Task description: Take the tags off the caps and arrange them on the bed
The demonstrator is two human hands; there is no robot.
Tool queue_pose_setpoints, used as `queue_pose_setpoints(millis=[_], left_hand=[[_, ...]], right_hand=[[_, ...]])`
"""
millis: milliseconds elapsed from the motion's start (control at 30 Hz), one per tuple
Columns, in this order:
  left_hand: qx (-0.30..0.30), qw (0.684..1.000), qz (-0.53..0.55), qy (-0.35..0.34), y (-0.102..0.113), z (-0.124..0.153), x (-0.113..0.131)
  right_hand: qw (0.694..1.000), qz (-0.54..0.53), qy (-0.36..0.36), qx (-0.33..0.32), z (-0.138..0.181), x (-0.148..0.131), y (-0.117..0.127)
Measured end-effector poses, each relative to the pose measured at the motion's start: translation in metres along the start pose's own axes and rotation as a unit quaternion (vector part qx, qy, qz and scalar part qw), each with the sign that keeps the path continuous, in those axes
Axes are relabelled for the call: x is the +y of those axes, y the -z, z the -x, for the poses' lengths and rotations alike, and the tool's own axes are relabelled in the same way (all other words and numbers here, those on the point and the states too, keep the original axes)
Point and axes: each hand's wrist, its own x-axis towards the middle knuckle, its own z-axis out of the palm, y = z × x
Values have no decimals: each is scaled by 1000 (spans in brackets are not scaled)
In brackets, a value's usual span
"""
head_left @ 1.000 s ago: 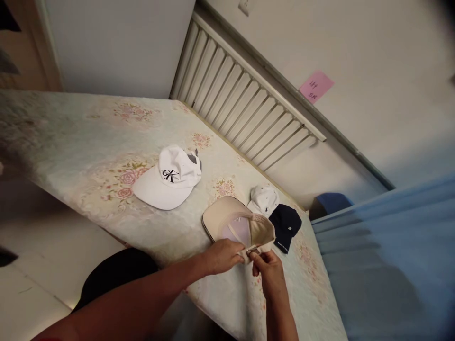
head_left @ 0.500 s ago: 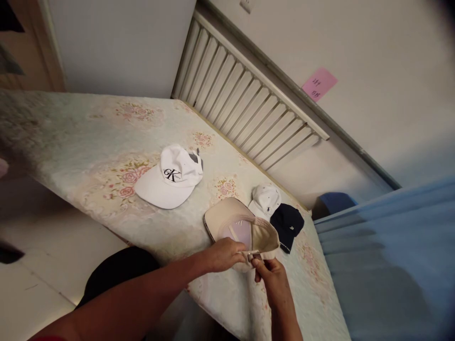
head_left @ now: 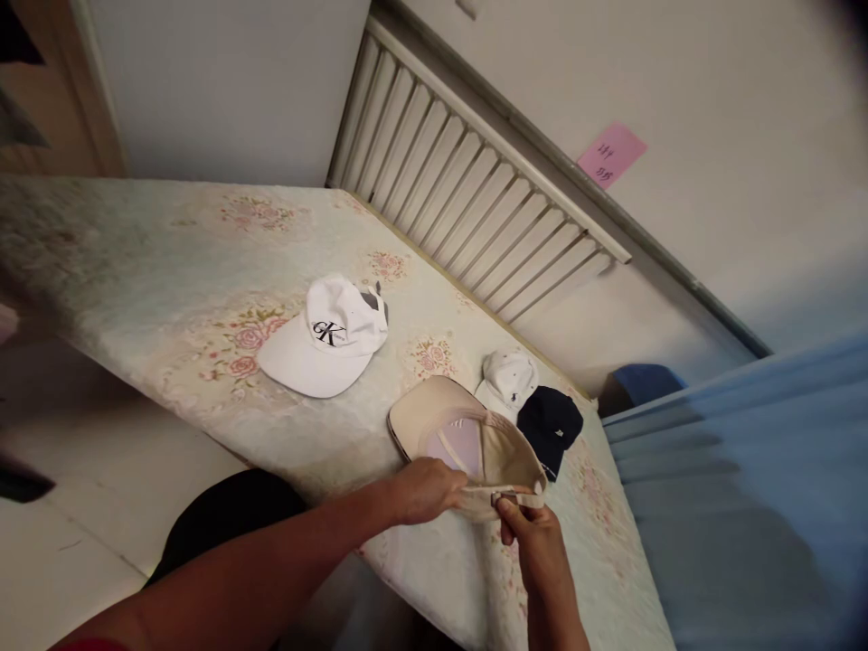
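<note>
A beige baseball cap (head_left: 434, 411) is held over the near side of the flowered surface, its inside facing up and its brim toward the upper left. My left hand (head_left: 429, 490) is closed on the cap's back edge. At the rear strap, my right hand (head_left: 533, 533) pinches the strap near its small metal buckle. A white cap (head_left: 339, 339) with black CK letters lies to the left. Beyond the beige cap sit a smaller white cap (head_left: 508, 378) and a dark navy cap (head_left: 548, 429), touching each other.
The flowered cover (head_left: 169, 262) spreads over the surface, with a radiator (head_left: 461, 181) along its far side. A pink note (head_left: 612, 155) is on the wall. A blue curtain (head_left: 739, 506) hangs at the right. Something black (head_left: 223, 524) is at the lower left.
My right hand has moved slightly right with the strap and buckle, and the cap's back opening looks wider. My left hand keeps its grip. The other caps have not moved.
</note>
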Motion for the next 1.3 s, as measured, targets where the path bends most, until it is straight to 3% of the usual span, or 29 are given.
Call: queue_pose_setpoints(millis=[333,467,600,700,800,867,933,1000,1067,1200,1300], left_hand=[[45,993,-72,-76,-19,1,-20],[51,987,-90,-122,-25,-1,-25],[71,984,-106,-122,-29,-2,-24],[74,981,-119,-130,-33,-2,-24],[84,978,-131,-137,-37,-2,-25],[91,977,-133,-138,-39,-3,-26],[89,977,-135,-136,-39,-3,-25],[77,979,-137,-131,-38,-4,-23],[63,981,-127,-131,-36,-5,-21],[62,985,-102,-127,-37,-5,-19],[78,984,-114,-115,-40,-4,-19]], right_hand=[[1000,-6,16,7,-11,-2,23],[998,-2,34,44,-10,4,26],[996,4,35,79,2,3,25],[984,35,25,173,20,-2,23],[929,119,18,351,44,-6,14],[902,148,63,400,60,-7,0],[909,209,181,311,71,-8,-18],[889,258,323,199,74,-8,-37],[855,314,398,112,69,-9,-51],[793,443,418,21,44,-8,-61],[755,546,364,-25,28,-9,-57]])
